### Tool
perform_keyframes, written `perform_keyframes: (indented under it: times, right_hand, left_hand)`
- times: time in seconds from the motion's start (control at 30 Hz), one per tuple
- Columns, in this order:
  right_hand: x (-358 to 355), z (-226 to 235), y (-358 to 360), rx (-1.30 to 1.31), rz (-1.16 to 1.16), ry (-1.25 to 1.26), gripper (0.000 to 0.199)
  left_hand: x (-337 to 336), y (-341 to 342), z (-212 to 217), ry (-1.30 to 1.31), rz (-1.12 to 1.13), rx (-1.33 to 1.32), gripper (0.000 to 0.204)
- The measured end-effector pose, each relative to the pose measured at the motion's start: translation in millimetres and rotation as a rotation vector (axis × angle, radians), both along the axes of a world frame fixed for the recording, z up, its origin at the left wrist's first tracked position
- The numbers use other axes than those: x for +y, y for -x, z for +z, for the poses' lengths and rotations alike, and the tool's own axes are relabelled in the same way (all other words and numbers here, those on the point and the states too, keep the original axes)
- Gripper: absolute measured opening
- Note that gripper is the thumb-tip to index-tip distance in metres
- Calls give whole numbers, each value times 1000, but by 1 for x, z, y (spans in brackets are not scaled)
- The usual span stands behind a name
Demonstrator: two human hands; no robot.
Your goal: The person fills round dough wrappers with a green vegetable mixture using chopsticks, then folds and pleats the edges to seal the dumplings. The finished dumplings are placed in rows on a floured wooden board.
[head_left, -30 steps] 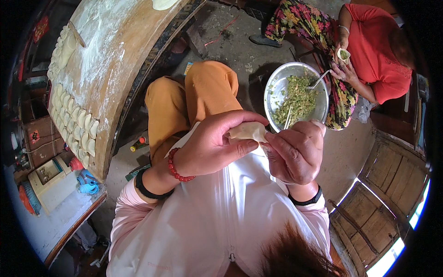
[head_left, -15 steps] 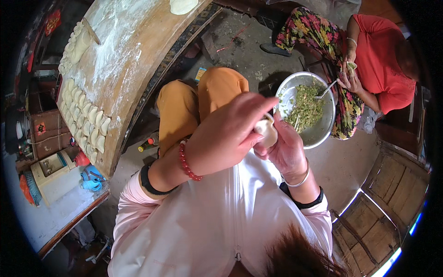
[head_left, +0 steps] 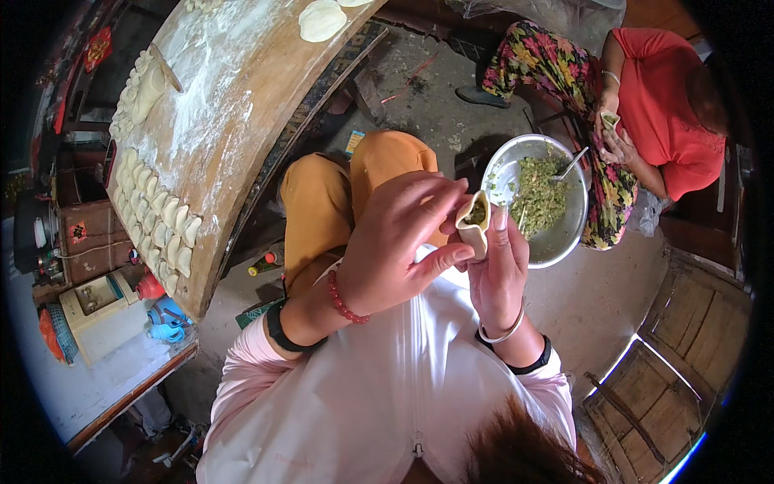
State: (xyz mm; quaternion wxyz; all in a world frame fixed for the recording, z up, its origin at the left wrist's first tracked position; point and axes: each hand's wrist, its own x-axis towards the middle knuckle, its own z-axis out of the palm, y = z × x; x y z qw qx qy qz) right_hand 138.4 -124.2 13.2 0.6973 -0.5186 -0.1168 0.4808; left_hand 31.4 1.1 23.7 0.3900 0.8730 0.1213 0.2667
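A partly folded dumpling is held up in front of my chest, its white wrapper gaping at the top. Green filling shows inside the gap. My right hand grips the wrapper from the right, thumb along its side; its other fingers are partly hidden behind it. On the left side, my left hand has its thumb and forefinger spread apart close around the dumpling. The left thumb tip is beside the wrapper's lower edge; whether it touches is unclear. Just beyond my right hand, a metal bowl contains chopped green filling and a spoon.
A floured wooden board at the left bears rows of dumplings, dough, a rolling pin and round wrappers. A person in red at the far right holds another filled wrapper. Wooden door panels stand at the right.
My left hand has drawn back and its fingers have spread. The dumpling, blurred and mostly covered before, has turned so its filled opening shows. The view has shifted slightly.
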Motion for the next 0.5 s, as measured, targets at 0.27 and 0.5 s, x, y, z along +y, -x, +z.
perform_keyframes:
  times: [0.27,0.5]
  right_hand:
    - [5,5,5,-17,42,-89,54]
    - [9,5,13,-82,22,-103,52]
  left_hand:
    - [-5,3,7,-129,140,-156,44]
    - [-8,3,6,30,113,-198,40]
